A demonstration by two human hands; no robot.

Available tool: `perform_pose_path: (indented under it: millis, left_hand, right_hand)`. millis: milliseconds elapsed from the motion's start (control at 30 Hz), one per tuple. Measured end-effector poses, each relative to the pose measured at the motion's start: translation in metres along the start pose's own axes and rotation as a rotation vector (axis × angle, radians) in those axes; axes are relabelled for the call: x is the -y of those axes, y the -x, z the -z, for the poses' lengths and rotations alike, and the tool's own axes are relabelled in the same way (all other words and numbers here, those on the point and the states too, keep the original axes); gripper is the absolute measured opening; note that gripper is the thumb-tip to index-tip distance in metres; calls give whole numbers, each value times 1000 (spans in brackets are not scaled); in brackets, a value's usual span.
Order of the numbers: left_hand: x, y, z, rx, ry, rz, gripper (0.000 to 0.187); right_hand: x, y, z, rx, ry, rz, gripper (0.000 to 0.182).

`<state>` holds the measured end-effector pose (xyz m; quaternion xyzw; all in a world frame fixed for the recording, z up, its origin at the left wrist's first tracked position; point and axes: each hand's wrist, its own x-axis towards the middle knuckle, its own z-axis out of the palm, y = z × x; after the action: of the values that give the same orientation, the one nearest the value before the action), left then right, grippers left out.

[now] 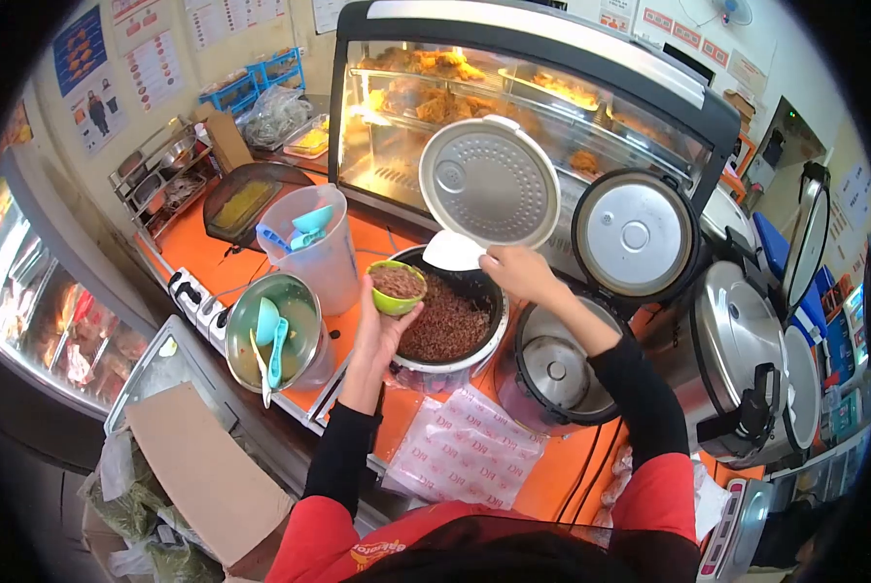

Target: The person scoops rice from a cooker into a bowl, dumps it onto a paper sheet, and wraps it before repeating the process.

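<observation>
My left hand (378,335) holds a small green bowl (397,288) filled with reddish-brown rice, just above the left rim of an open rice cooker (450,325). More of the same rice lies in that cooker. In my right hand (520,270) is a white rice paddle (452,251), its blade over the back of the cooker pot, below the raised round lid (490,183). Printed wrapping paper (465,447) lies on the orange counter in front of the cooker.
A second open cooker (558,364) stands to the right, with a large steel cooker (737,335) beyond. On the left are a metal pot with scoops (278,330) and a plastic jug (314,248). A glass food warmer (523,107) is behind; a cardboard box (207,466) sits front left.
</observation>
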<state>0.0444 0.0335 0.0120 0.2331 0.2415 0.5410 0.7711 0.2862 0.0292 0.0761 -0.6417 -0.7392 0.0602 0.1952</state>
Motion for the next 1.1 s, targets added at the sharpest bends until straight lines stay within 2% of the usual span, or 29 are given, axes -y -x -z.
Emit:
perform_pose_path:
  millis: [100,133,200,300,433,567,667,867,967,1067,1100]
  left_hand:
    - [-14,14,3,-47,11,-91,61]
    - [-19,18,4,-68,4,-117,61]
    - [-26,30,10,-80,7,-134,59]
    - [-28,60,22,-128,40,-141,56]
    - [-10,103,42,-144,138,-41,57]
    - [19,110,63,-74,329,100,62]
    - [10,110,50,-26,421,91,66]
    - [5,108,48,-36,369,95,64]
    - [3,109,46,-16,347,103,63]
    - [11,108,46,-104,216,38,60]
    - [11,110,33,-119,96,-44,53]
  right_hand:
    - [-3,3,-40,463,196,18,40]
    - [-1,6,-62,462,218,6,38]
    - [11,9,-94,324,190,-58,35]
    - [26,3,-114,136,197,-7,30]
    - [40,-7,-107,6,291,364,26]
    - [47,-17,-103,67,307,524,29]
    - [44,-15,-98,120,244,571,31]
    - [35,-1,-82,191,119,531,29]
    - [20,8,-71,242,30,432,26]
    - [0,11,-61,220,-76,297,26]
    - [-1,12,-50,194,-93,254,26]
